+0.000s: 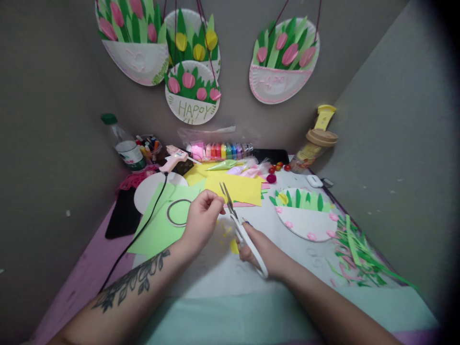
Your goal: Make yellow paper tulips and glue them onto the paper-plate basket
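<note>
My right hand [257,249] is closed around the handles of white-handled scissors [247,237], whose blades point up and away and stand a little apart. Just left of the blades, the fingers of my left hand [204,213] are pinched together; whatever is between them is too small or hidden to make out. Beneath my hands a small yellow paper piece [234,247] and some yellow scraps lie on the white sheet. Beyond the blades rests yellow paper [244,189]. Green paper [158,225] with a dark ring [176,213] on it lies beside my left hand.
A decorated paper plate [305,225] and a heap of green and pink scraps [359,258] lie at right. At left are a glue gun [174,160] with a black cord, a phone [124,213] and a bottle [125,146]. A lidded cup [312,148] stands back right.
</note>
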Demonstrator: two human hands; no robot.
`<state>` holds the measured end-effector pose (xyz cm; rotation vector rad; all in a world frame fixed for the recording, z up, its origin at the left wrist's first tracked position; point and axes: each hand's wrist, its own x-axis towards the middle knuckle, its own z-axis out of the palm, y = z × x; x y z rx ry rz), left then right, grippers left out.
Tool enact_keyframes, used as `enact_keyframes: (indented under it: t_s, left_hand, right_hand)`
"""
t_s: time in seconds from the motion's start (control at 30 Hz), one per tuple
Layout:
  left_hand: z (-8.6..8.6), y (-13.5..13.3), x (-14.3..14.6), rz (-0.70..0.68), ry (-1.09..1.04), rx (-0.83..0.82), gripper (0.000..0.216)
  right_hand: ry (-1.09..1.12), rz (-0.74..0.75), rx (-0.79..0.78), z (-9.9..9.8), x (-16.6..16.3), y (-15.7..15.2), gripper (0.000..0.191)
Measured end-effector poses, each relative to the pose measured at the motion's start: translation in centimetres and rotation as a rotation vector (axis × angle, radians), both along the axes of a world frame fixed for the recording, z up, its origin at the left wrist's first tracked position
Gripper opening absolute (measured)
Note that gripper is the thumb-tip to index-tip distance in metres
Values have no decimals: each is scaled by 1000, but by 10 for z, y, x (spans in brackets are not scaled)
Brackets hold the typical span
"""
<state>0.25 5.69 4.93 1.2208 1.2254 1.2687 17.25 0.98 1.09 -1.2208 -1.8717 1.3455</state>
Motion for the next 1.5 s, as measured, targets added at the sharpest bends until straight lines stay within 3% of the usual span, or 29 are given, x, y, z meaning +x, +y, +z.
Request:
enact_keyframes:
  t_s: [0.33,0.57,0.73,1.13,1.5]
  left_hand:
    - [0,-1,1,-6,14,2,16]
    - [3,-3,1,-22,9,-8,16]
    - [3,-3,2,-16,1,-12,15]
    - [0,0,0,-17,1,-39,14]
    - [4,2,-3,-57,22,-5,12]
  right_hand:
    - [-2,4,9,-7,0,1,23]
    - [108,30,-19,-12,-1,-1,64]
    - [120,48,-56,-10,-2,-2,73]
    - [120,47,-79,-9,-1,-2,72]
    - [109,42,-104,-9,3,1,45]
